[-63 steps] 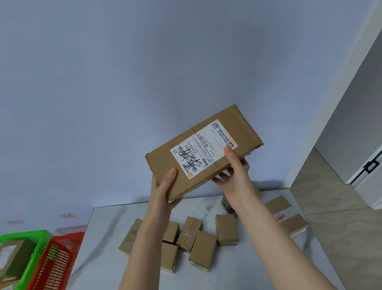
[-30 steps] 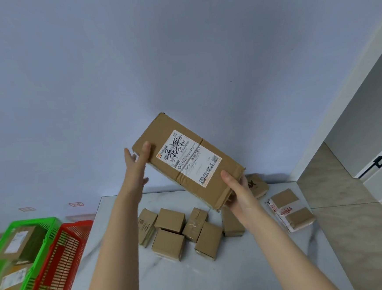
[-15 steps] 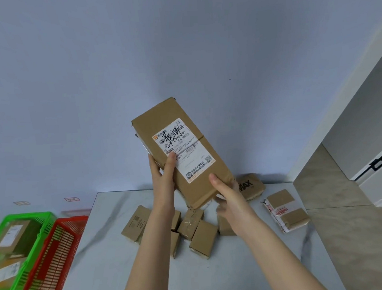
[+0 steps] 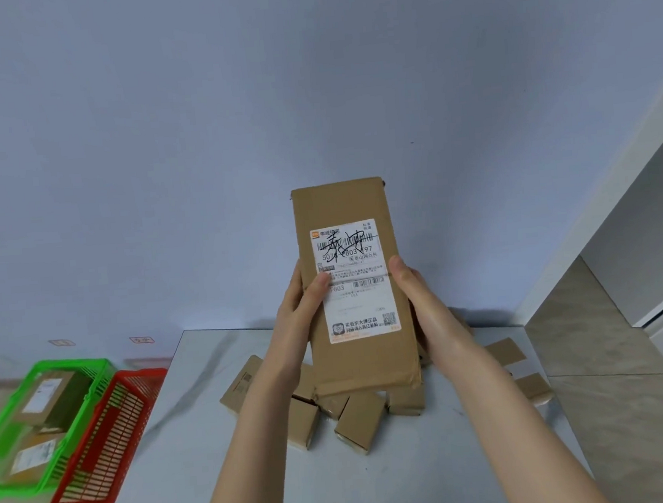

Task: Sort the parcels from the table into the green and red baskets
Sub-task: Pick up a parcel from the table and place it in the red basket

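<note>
Parcel (image 4: pixel 354 289) stands upright at mid-frame, held in the air above the table (image 4: pixel 419 474). Left hand (image 4: pixel 300 305) and right hand (image 4: pixel 416 296) clasp its 2 long edges, thumbs curled over the labelled face, fingers hidden behind. Small boxes (image 4: pixel 361 419) lie clustered on the table just below it. At lower left, green basket (image 4: pixel 73 363) holds 2 parcels, with red basket (image 4: pixel 109 427) just beside it.

The table (image 4: pixel 419 482) centre is obstructed by small parcels (image 4: pixel 359 423); bare surface lies at 6 o'clock; the red basket (image 4: pixel 143 372) stands at 9 o'clock.
</note>
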